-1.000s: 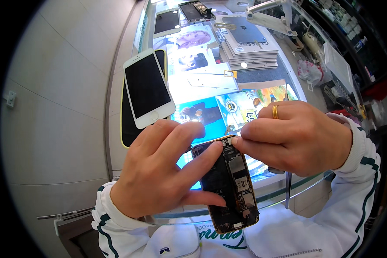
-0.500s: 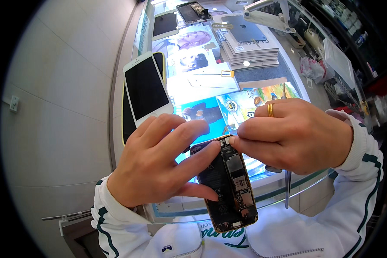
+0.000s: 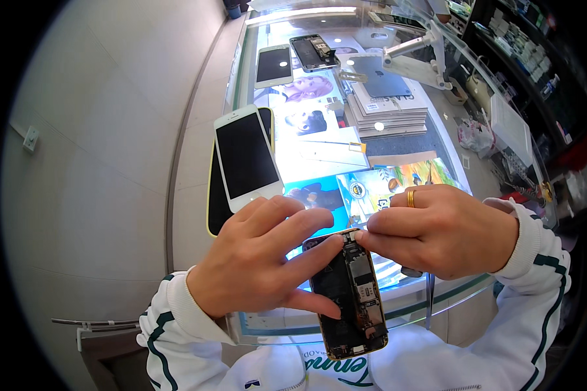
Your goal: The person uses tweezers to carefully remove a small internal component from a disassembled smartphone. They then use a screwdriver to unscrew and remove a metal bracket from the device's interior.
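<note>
An opened phone (image 3: 363, 300) with a gold rim, dark battery and exposed boards is tilted near the counter's front edge. My left hand (image 3: 254, 260) holds it, index fingertip at the top end and thumb across the battery. My right hand (image 3: 443, 231), wearing a gold ring, has its thumb and index fingertip on the phone's top corner, its other fingers curled. A slim metal tool (image 3: 430, 296) runs beneath this hand; whether it is held is unclear. Just beyond my left hand, a white phone (image 3: 244, 150) lies on a yellow-rimmed dark one (image 3: 216, 214).
Farther back on the lit glass counter (image 3: 231, 98) are another white phone (image 3: 270, 65), an opened phone (image 3: 310, 52), a magazine stack (image 3: 385, 117) topped by a grey-blue panel (image 3: 378, 75), and a white jointed arm (image 3: 424, 49). Dark shelving (image 3: 522, 52) stands right, a wall (image 3: 91, 143) left.
The whole scene sits lower in the picture as the view shifted. My hands and the opened phone keep nearly the same pose, fingertips still at its top end.
</note>
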{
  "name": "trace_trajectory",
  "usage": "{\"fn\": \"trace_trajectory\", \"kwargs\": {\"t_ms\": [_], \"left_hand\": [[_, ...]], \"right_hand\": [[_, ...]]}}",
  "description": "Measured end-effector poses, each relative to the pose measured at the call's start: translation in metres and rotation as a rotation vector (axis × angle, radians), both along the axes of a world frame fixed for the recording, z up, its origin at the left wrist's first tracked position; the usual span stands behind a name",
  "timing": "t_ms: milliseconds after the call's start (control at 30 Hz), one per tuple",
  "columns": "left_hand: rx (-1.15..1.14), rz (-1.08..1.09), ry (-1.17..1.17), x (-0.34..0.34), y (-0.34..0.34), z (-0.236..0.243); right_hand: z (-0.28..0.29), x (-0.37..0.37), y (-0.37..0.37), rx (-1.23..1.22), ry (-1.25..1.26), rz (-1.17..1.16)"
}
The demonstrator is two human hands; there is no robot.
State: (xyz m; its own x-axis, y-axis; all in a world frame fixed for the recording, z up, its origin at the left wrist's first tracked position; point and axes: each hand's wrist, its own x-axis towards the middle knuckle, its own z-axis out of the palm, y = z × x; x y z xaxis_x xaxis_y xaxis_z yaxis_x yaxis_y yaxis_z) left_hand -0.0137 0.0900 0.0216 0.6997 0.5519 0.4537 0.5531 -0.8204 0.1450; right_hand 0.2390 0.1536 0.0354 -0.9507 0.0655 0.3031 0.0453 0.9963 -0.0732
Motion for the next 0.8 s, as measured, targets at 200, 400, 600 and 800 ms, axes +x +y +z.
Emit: {"fn": "trace_trajectory", "kwargs": {"t_ms": [200,400,600,800], "left_hand": [[0.018,-0.004,-0.007,-0.0010,0.0007,-0.0024],[0.025,-0.007,0.010,-0.0007,0.0003,-0.0014],[0.032,-0.005,0.039,0.0001,0.0001,-0.0021],[0.009,-0.008,0.043,0.0016,0.0014,-0.0005]], "right_hand": [[0.0065,-0.0014,-0.0012,-0.040,-0.043,-0.004],[0.0081,-0.0009,-0.0017,-0.036,-0.058,-0.007],[0.0079,-0.0011,-0.0019,-0.030,-0.041,-0.008],[0.0069,-0.0005,-0.0018,-0.039,-0.048,-0.007]]}}
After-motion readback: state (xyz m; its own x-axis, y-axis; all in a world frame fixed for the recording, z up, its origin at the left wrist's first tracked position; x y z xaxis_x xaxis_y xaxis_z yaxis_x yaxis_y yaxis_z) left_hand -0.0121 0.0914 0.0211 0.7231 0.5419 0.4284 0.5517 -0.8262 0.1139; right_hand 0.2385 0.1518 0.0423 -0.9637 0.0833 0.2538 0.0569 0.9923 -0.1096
